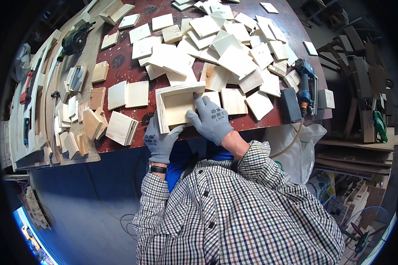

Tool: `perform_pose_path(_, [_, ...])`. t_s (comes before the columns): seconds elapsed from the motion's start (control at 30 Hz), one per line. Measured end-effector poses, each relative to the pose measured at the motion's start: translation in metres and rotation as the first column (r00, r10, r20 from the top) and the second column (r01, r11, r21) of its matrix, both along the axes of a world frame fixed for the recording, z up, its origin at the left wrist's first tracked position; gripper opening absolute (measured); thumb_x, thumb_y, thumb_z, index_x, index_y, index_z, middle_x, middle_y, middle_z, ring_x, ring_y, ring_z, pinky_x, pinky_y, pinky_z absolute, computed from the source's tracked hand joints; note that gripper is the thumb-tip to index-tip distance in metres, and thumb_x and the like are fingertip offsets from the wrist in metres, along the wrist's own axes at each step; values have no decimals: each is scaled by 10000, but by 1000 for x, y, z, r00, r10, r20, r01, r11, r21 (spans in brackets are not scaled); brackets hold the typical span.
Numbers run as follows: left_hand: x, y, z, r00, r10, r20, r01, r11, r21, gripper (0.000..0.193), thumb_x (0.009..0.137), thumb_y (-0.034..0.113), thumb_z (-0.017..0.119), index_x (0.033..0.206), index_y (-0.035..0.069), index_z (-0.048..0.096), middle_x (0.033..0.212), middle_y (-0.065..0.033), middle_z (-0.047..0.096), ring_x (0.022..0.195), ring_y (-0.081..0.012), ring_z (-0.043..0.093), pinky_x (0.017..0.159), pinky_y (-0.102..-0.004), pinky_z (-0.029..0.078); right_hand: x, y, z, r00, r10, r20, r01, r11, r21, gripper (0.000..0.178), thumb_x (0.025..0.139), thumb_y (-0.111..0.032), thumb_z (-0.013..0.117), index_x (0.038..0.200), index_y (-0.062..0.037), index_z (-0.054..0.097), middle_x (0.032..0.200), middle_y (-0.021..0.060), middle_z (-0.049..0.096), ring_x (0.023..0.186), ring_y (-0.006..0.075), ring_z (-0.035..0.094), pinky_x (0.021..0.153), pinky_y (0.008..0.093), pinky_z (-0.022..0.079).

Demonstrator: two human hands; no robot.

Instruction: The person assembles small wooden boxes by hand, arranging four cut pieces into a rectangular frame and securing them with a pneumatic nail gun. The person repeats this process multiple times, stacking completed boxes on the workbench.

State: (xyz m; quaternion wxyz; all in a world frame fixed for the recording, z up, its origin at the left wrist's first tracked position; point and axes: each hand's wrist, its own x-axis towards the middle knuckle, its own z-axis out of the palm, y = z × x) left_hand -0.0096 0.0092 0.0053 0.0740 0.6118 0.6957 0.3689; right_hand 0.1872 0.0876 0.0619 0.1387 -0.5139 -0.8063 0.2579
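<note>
A small open wooden box (pixel 175 109) with pale plywood sides is held at the table's front edge, its hollow facing up toward me. My left hand (pixel 160 140), in a grey glove, grips its lower left corner, with the thumb along the near side. My right hand (pixel 211 120), gloved alike, closes on the right side, fingertips over the rim. Just beyond the box lies a loose heap of square wooden boards (pixel 221 53). A short stack of boards (pixel 121 128) stands left of my left hand.
On the right edge of the red table (pixel 115 95) stands a blue and black nail gun (pixel 304 84) with a hose (pixel 294 140) running down. At left, a plywood sheet carries wood offcuts (pixel 73 110) and a dark power tool (pixel 75 39). A white sack (pixel 303 154) hangs at right.
</note>
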Motion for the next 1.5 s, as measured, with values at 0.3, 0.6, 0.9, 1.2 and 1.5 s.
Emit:
perform_pose_path(0.3, [4, 1, 8, 1000, 18, -26, -18, 1000, 19, 762, 716, 464, 948, 1259, 21, 647, 1048, -141, 717, 899, -340, 729, 768, -411, 599, 1, 0, -13, 988, -70, -135, 74, 997, 27, 491, 1032, -424, 547, 1289, -6, 545, 1115, 197, 621, 948, 403, 697, 805, 510, 568])
perform_pose_path(0.6, [-1, 0, -1, 1000, -4, -19, 4, 1000, -10, 886, 705, 523, 929, 1366, 28, 607, 1097, -140, 700, 940, -339, 727, 774, -417, 603, 0, -1, -7, 997, -45, -56, 47, 998, 43, 517, 1031, -422, 548, 1326, 2, 543, 1096, 205, 632, 925, 399, 701, 785, 509, 571])
perform_pose_path(0.9, [1, 0, -1, 998, 7, -70, -7, 1000, -3, 882, 710, 529, 924, 1366, 27, 614, 1098, -138, 702, 936, -335, 730, 764, -415, 605, -1, -2, -5, 998, -41, -42, 44, 995, 86, 541, 1035, -440, 549, 1329, 14, 546, 1081, 213, 628, 907, 401, 703, 776, 506, 578])
perform_pose_path(1.2, [0, 0, -1, 999, 4, -46, -3, 1000, 18, 885, 691, 501, 939, 1363, 29, 609, 1085, -137, 695, 927, -341, 722, 751, -421, 603, -1, -2, -6, 999, -37, -32, 40, 995, 90, 529, 1037, -442, 546, 1300, 18, 553, 1070, 219, 628, 900, 398, 703, 775, 498, 581])
perform_pose_path(1.5, [1, 0, -2, 999, 7, -47, -7, 1000, 7, 893, 697, 517, 930, 1372, 32, 605, 1083, -136, 694, 923, -342, 721, 752, -424, 601, -2, -3, -6, 999, -41, -28, 43, 994, 99, 539, 1033, -445, 546, 1301, 22, 560, 1051, 222, 629, 878, 398, 704, 757, 497, 582])
